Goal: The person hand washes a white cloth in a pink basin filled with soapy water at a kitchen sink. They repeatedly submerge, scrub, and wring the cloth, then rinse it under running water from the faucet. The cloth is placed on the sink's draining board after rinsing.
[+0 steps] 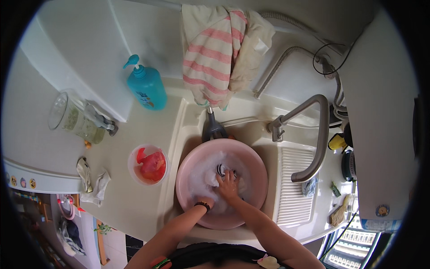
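Note:
A pink basin (181, 181) sits in the sink in front of me, filled with cloudy, sudsy water (203, 168). My right hand (229, 185) rests with fingers spread on a white cloth with dark stripes (220, 169), partly under the suds. Whether those fingers grip the cloth cannot be told. My left hand (205, 201) is sunk in the water near the basin's lower left, a dark beaded bracelet at the wrist. Its fingers are hidden beneath the foam, so what they touch does not show. More pale fabric (243, 185) shows to the right of my right hand.
A grey faucet (319, 134) arches above the ribbed drainboard (295, 191) at right. Left on the counter stand a clear tub (132, 171) holding something red, a blue pump bottle (147, 89), a glass vase (72, 117) and white socks (100, 185). Striped towels (210, 60) hang behind the basin.

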A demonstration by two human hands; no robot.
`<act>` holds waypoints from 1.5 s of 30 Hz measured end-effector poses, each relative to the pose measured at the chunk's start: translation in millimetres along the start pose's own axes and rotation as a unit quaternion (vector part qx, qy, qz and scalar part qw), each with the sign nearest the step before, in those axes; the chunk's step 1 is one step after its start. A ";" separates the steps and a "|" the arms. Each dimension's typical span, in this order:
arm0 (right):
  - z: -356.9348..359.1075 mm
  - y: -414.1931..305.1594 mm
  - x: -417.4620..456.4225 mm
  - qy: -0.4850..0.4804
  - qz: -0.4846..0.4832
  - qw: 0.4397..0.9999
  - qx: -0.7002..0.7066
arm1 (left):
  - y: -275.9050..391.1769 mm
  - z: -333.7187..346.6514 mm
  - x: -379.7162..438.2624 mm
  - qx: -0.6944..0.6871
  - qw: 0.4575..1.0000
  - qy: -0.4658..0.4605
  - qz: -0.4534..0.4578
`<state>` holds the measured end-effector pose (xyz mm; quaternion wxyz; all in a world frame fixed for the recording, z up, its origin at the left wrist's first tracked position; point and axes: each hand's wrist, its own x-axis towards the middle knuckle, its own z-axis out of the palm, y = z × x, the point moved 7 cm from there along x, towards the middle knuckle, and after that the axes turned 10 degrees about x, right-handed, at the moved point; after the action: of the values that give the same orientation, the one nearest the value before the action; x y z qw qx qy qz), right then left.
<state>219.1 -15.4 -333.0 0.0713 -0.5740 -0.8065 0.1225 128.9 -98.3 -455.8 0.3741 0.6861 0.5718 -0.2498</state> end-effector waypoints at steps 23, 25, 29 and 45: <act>-349.5 -96.1 -3.6 0.110 -0.050 0.921 0.371 | 27.3 -154.6 -102.0 -0.216 0.918 0.299 0.149; -391.9 -121.3 -20.0 0.128 -0.049 0.895 0.424 | 42.1 -149.7 -93.0 -0.218 0.893 0.332 0.210; -440.5 -144.2 -52.3 0.210 -0.083 0.850 0.475 | 55.2 -152.8 -103.5 -0.371 0.814 0.360 0.263; -103.1 53.7 -62.5 0.146 0.207 0.895 0.367 | 8.4 -188.4 -36.9 -0.076 0.926 0.366 0.047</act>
<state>314.9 -45.8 -247.4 0.3671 -0.6724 -0.5476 0.3366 112.9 29.6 -313.2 0.2010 0.7253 0.6534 0.0807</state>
